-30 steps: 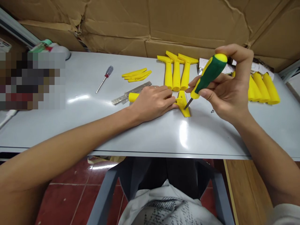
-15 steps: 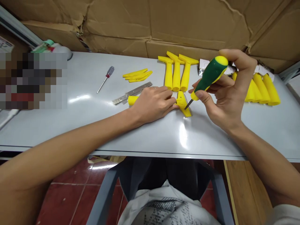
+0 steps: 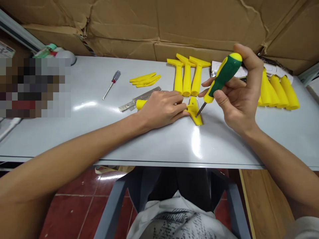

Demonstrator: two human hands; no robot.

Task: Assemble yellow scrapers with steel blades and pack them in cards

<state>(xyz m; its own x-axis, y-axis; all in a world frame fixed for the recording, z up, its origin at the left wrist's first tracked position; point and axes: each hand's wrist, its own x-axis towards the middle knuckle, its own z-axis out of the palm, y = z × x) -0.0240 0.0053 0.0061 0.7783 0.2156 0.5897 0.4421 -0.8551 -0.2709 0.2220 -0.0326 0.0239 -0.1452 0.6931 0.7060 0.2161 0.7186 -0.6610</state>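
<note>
My left hand (image 3: 165,109) is closed over the handle of a yellow scraper (image 3: 195,113), pressing it flat on the table. The handle's end pokes out at the wrist side, and the wide head shows beyond my fingertips. In my right hand (image 3: 243,96) is a green and yellow screwdriver (image 3: 225,74), held tilted, thumb on the grip and a finger at its butt end. Its tip touches the scraper's head near a small screw spot. Just behind lie three more yellow scrapers (image 3: 186,76) side by side.
Metal blades (image 3: 139,99) lie left of the scraper, with thin yellow strips (image 3: 145,80) behind them. A small screwdriver (image 3: 111,85) rests further left. Several yellow handles (image 3: 280,91) and white boxes (image 3: 272,69) are at the right. Cardboard (image 3: 119,26) lines the table's back.
The fingers of my right hand have shifted around the screwdriver's handle, and the handle stands slightly more upright. The tip stays at the scraper's head. My left hand holds still.
</note>
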